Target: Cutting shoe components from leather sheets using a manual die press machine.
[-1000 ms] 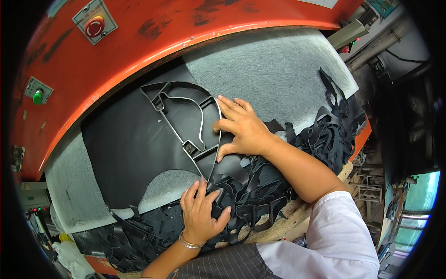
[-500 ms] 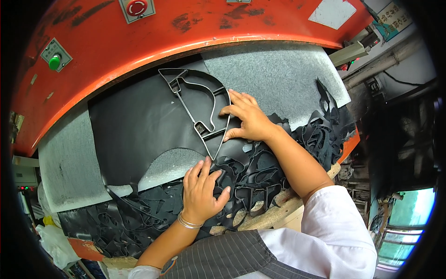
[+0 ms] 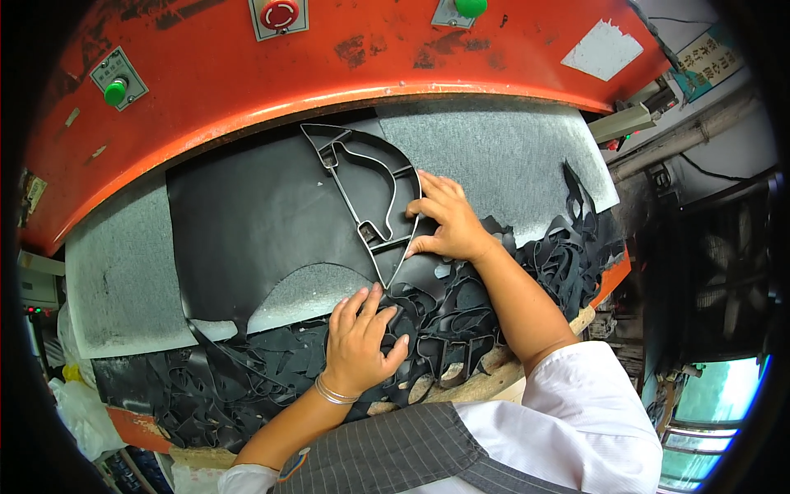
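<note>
A metal cutting die, a half-moon-like outline with inner bars and a pointed end at top and bottom, lies on a black leather-like sheet. My right hand grips the die's curved outer edge, with fingers bent over the rim and the thumb lower down against it. Close to the die's lower point is my left hand, its fingers stretched out over the sheet's near edge and the scraps. It holds nothing. A curved piece has been cut from the sheet's near side, baring the pale board beneath.
Tangled black scraps heap along the near edge and at the right. An orange machine beam spans the far side, with a red button and green buttons. White plastic bags hang at lower left.
The whole view has shifted slightly, bringing another green button into sight. Both hands and the die keep nearly the same places on the sheet.
</note>
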### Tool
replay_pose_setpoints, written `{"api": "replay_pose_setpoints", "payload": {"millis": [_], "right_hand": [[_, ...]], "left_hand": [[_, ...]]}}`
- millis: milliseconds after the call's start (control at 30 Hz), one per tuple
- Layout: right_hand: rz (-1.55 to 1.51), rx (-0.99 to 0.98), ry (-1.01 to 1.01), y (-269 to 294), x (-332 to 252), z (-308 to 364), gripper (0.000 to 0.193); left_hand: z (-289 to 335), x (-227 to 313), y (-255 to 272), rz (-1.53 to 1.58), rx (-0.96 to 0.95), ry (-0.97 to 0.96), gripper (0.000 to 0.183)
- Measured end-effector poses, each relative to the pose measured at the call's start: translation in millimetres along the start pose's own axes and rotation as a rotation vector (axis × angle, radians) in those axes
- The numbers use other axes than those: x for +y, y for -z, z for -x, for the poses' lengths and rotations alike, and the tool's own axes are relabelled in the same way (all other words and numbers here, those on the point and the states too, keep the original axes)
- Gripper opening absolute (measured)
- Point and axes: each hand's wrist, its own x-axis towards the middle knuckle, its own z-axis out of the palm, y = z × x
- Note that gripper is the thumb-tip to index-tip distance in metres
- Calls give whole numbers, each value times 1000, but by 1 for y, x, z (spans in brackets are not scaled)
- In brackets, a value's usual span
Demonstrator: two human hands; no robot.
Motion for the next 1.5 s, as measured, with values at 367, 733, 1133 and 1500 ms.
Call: {"api": "replay_pose_setpoints", "payload": {"millis": [367,733,1133,1500], "right_hand": [[24,-38,8,-3,-5,5,66],[-195,291,-206,53,-73,13,79],[-349,926,-160,141,-140,26,16],[-201,302,-107,88,-236,164,14]], "left_hand": [[7,5,7,-7,36,-19,41],[33,12,36,251,49,11,48],[28,35,229,-210,1059,-217,14],[180,103,144,8,288,155,28]]}}
